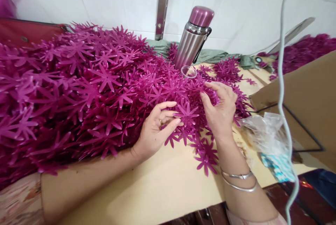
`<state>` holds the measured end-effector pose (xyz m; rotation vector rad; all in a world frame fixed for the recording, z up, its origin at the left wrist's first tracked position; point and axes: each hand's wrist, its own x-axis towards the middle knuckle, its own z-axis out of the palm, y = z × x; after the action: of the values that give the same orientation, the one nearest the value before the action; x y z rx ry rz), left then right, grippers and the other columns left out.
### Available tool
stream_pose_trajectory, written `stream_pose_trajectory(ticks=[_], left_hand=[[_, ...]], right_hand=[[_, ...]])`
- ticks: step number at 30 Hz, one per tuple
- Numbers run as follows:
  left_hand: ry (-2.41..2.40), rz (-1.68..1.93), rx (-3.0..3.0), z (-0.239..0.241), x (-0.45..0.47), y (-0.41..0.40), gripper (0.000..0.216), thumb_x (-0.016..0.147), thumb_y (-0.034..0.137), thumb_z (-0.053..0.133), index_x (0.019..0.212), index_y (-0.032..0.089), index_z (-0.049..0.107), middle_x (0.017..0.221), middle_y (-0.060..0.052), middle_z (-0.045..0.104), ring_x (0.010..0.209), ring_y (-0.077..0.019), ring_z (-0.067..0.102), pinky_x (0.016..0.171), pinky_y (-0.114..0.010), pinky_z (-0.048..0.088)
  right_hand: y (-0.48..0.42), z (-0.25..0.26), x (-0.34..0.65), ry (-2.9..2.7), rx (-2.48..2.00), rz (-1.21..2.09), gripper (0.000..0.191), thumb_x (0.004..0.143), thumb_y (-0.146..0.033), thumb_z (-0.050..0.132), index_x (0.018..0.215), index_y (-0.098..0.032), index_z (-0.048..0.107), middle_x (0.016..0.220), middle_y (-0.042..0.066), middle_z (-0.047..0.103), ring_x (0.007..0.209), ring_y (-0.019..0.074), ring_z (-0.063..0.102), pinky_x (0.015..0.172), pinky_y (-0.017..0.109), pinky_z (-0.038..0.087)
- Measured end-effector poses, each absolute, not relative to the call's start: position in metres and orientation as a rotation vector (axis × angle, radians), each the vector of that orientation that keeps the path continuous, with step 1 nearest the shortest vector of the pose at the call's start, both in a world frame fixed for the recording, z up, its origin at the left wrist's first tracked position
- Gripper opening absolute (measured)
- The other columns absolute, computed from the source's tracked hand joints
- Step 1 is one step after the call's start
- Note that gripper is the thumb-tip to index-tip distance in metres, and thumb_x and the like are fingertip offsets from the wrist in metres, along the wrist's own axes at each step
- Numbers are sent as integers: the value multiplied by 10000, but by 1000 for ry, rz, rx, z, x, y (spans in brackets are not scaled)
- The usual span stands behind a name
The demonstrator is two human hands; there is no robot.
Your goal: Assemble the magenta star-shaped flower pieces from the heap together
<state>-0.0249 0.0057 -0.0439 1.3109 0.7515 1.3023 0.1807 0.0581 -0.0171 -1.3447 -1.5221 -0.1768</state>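
Observation:
A large heap of magenta star-shaped artificial flower pieces (pixel 105 77) fills the left and middle of the table. My left hand (pixel 159 125) is at the heap's front edge, thumb and fingers curved in around the petals of one flower piece (pixel 187 114). To its right, my right hand (pixel 220 106) is over the heap, its thumb and index fingertip apart among the petals, with no piece plainly held. Its other fingers are bent and partly hidden. Below and between the hands, a few loose pieces (pixel 206 160) hang down onto the pale tabletop (pixel 147 183).
A steel flask (pixel 190 41) with a purple cap stands behind the heap, beside a clear plastic ring (pixel 189 72). At right are a cardboard box (pixel 301 95), a clear plastic bag (pixel 267 130) and a hanging white cable (pixel 281 77). Tiled wall (pixel 97 0) closes the back.

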Motion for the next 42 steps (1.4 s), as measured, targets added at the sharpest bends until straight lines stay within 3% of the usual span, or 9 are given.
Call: stream_pose_trajectory(ticks=[3, 7, 11, 18, 23, 26, 32, 37, 42], left_hand=[[696, 1389, 1702, -42, -28, -5, 386, 931, 152, 702, 1300, 227, 622, 1201, -81, 771, 1052, -179, 767, 952, -274, 609], [440, 1221, 2155, -40, -28, -17, 313, 937, 98, 646, 1215, 235, 692, 1145, -66, 813, 1027, -181, 787, 965, -267, 613], [313, 1139, 2286, -41, -24, -18, 352, 944, 124, 608, 1280, 215, 652, 1141, -84, 814, 991, -195, 801, 937, -276, 633], [582, 1184, 1928, -48, -26, -13, 434, 933, 144, 639, 1354, 205, 552, 1149, -93, 765, 1010, -168, 769, 876, -232, 623], [669, 1191, 1715, -50, -27, -14, 412, 939, 200, 688, 1331, 226, 563, 1108, -66, 750, 1045, -166, 735, 930, -258, 598], [670, 1168, 1664, -50, -26, -14, 414, 938, 205, 697, 1327, 235, 557, 1081, -52, 747, 1011, -154, 734, 893, -242, 592], [616, 995, 1673, -54, -24, -14, 468, 932, 206, 691, 1366, 256, 524, 1084, -47, 726, 969, -155, 726, 859, -256, 583], [624, 952, 1614, -53, -22, -11, 533, 900, 244, 745, 1381, 248, 516, 1082, -51, 716, 963, -161, 714, 889, -277, 573], [664, 890, 1483, -50, -20, -4, 487, 879, 205, 750, 1330, 214, 565, 988, -26, 712, 906, -153, 717, 880, -294, 574]], right_hand=[[60, -19, 185, -1509, -1360, -173, 272, 896, -317, 723, 1159, -249, 730, 1214, 96, 715, 1225, 305, 610, 1124, 536, 375], [57, -16, 183, -1500, -1328, -197, 200, 932, -294, 677, 1116, -250, 740, 1172, 88, 731, 1190, 288, 634, 1103, 519, 413], [58, -15, 183, -1430, -1246, -205, 132, 949, -281, 651, 1028, -236, 747, 1108, 86, 736, 1132, 269, 657, 1083, 507, 447], [41, -3, 188, -1268, -1228, 54, 139, 954, -296, 649, 1049, -207, 695, 1008, 53, 717, 920, 197, 676, 891, 386, 547], [-30, 5, 172, -1336, -1299, 246, 194, 984, -342, 656, 1149, -251, 697, 1136, 68, 717, 1048, 220, 678, 970, 401, 540], [-65, -11, 162, -1257, -1335, 458, 357, 917, -364, 752, 1252, -280, 662, 1242, 72, 699, 1138, 226, 662, 1018, 400, 541], [-80, -50, 150, -971, -1246, 965, 438, 865, -379, 807, 1261, -301, 638, 1104, 41, 737, 918, 187, 705, 742, 308, 601], [-78, -54, 139, -945, -1319, 859, 273, 874, -394, 791, 1070, -261, 655, 947, 18, 700, 819, 176, 663, 666, 281, 562], [-79, -51, 126, -962, -1354, 717, 223, 909, -385, 746, 1065, -258, 649, 931, 16, 662, 841, 177, 644, 745, 303, 570]])
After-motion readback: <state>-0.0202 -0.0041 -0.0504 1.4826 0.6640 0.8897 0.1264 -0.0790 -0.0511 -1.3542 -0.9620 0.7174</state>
